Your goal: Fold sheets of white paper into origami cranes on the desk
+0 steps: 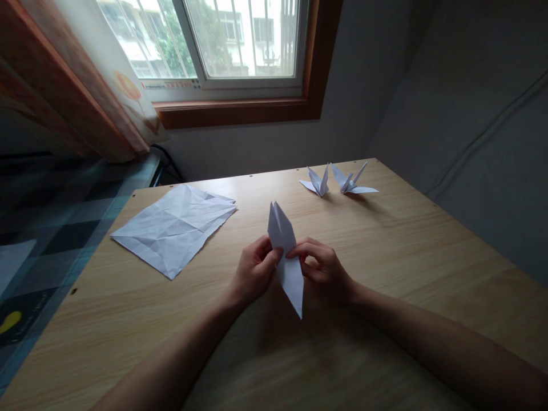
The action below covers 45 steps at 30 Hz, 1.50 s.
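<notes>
A narrow, diamond-shaped piece of folded white paper (286,257) is held just above the wooden table (385,262), with two pointed flaps at its far end and one long point toward me. My left hand (253,269) pinches its left edge near the middle. My right hand (322,267) pinches the right edge at the same height. Both hands' fingertips meet at the fold's waist.
A creased white paper sheet, atop at least one more (173,225), lies flat at the table's left. Two finished paper cranes (317,182) (351,181) stand at the far right. A window (222,40) and a curtain (85,85) are behind; a grey wall (471,114) runs along the right.
</notes>
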Available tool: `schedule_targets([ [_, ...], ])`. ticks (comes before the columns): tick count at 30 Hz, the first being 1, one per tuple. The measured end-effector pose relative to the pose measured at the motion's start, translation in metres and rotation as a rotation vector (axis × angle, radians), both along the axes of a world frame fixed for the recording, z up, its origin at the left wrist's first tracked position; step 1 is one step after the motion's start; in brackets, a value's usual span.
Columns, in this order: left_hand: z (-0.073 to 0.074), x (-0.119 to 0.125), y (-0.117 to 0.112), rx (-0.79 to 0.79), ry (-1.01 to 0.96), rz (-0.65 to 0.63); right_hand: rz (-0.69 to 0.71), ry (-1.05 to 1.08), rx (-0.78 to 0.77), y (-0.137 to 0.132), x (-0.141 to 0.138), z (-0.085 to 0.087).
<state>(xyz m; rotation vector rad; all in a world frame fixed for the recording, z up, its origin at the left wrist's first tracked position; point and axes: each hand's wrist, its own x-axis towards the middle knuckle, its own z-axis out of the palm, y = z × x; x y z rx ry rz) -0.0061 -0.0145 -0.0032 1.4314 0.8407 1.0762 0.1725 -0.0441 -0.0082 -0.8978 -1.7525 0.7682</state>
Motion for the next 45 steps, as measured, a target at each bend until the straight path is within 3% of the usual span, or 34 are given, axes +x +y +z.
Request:
schedule_targets([
  [10, 0.0093, -0.0012, -0.0045, 0.089, 0.212, -0.035, -0.104, 0.010, 0.017, -0.0025, -0.0013, 0.0027],
  [21, 0.0015, -0.0064, 0.0001, 0.088, 0.212, -0.161, -0.107, 0.056, -0.141, -0.0063, 0.0007, 0.0062],
  [30, 0.0086, -0.0018, -0.0055, 0.158, 0.298, -0.081, -0.164, -0.007, -0.064, -0.0069, -0.0039, 0.0032],
  [37, 0.0104, -0.0018, -0.0054, 0.198, 0.273, -0.076, -0.148, 0.145, -0.192, -0.0075, -0.0064, -0.0015],
  [45, 0.0104, -0.0017, -0.0057, 0.196, 0.283, -0.076, -0.145, 0.155, -0.178, -0.0057, -0.0054, -0.0030],
])
